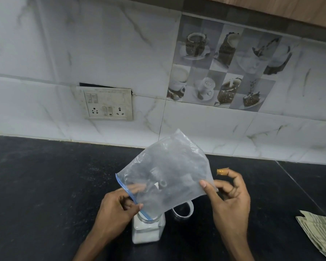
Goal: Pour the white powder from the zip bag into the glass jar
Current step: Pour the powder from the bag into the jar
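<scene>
Head view: zip bag (169,172) upended, nearly clear, its blue-zip mouth in the neck of the glass jar (149,227) just below the left hand (119,206), whose fingers pinch the zip edge; right hand (228,193) pinches the bag's side; powder lies in the jar. Judged: pour ending; next, shake out residue, then lift the bag away

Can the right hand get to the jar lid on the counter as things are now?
Probably not freely: the right hand is pinching the zip bag, whose lower edge hangs over the lid; it would have to let go first.
</scene>
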`<state>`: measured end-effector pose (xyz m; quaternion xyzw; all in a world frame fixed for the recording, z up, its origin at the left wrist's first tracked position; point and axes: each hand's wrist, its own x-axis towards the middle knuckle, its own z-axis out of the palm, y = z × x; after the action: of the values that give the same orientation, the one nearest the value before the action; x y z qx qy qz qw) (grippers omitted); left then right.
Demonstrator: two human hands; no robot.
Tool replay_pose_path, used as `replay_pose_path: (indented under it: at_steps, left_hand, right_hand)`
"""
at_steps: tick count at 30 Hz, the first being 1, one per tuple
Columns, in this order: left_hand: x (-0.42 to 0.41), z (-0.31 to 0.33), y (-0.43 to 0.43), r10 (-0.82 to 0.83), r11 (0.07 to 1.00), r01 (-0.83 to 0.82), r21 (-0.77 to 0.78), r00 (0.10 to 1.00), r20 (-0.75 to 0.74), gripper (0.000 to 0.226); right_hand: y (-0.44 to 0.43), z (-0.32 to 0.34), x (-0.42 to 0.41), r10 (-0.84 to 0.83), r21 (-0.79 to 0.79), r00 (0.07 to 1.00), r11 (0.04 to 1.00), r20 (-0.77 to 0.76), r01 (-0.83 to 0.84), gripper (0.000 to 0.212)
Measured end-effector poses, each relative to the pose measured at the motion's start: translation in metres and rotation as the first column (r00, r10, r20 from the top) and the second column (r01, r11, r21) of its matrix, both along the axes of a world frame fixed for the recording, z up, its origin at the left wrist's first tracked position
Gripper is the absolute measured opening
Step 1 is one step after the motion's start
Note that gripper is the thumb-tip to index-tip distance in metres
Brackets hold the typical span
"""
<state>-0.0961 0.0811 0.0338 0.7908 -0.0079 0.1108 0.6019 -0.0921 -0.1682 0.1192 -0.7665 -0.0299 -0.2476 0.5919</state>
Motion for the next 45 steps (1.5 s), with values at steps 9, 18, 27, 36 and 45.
replay_pose_path:
  at_steps: [9, 18, 27, 36, 45]
  left_hand:
    - [-0.001, 0.002, 0.0, -0.011, 1.0, 0.011, -0.006, 1.0, -0.001, 0.055]
    - [-0.001, 0.003, 0.0, -0.007, 1.0, 0.008, -0.007, 1.0, 0.01, 0.054]
    - [0.0, 0.005, -0.001, -0.008, 1.0, 0.008, -0.014, 1.0, 0.001, 0.059]
    - [0.001, 0.005, -0.002, 0.007, 1.0, -0.007, -0.007, 1.0, 0.005, 0.055]
    - [0.001, -0.002, 0.001, 0.012, 1.0, -0.011, -0.016, 1.0, 0.02, 0.058]
  right_hand:
    - [0.005, -0.001, 0.003, 0.009, 0.001, 0.999, 1.0, 0.05, -0.009, 0.041]
    - [0.006, -0.001, 0.003, -0.005, 0.019, 0.997, 1.0, 0.074, 0.004, 0.036]
    - [0.006, -0.004, 0.002, -0.02, 0.067, 0.991, 0.998, 0.132, 0.011, 0.033]
    - [0.012, -0.005, 0.001, 0.072, 0.038, 0.993, 0.996, 0.093, -0.076, 0.043]
    - [0.007, -0.008, 0.002, 0.028, 0.054, 0.996, 0.998, 0.08, -0.032, 0.042]
